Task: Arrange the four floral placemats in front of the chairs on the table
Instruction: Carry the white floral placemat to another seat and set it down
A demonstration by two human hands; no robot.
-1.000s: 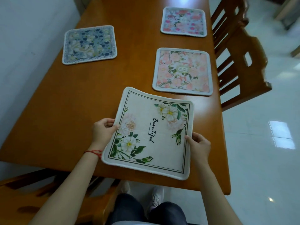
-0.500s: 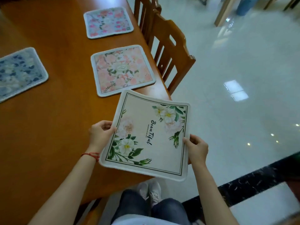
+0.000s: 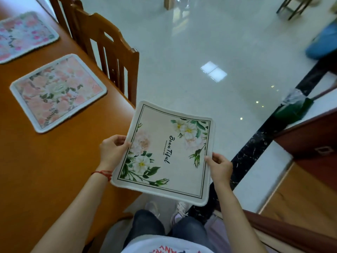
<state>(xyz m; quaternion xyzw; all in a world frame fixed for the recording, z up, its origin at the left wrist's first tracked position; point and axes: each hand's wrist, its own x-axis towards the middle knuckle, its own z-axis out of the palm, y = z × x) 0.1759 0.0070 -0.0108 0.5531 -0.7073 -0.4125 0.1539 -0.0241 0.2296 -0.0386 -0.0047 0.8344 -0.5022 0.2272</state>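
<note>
Left hand (image 3: 113, 152) and right hand (image 3: 219, 168) each pinch a side edge of the cream "Beautiful" placemat (image 3: 165, 152), held in the air off the table (image 3: 36, 170) corner; peach floral placemat (image 3: 58, 92) lies flat beside a chair (image 3: 107, 50).

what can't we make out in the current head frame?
- Fingers of left hand and right hand: under the cream placemat.
- Small print beside its script: too small.
- Far pink placemat: cut by the left edge, blurred.
- Fourth mat: out of frame.
- Chair seat: behind the table.
- Blue object at the right edge: blurred.
</note>
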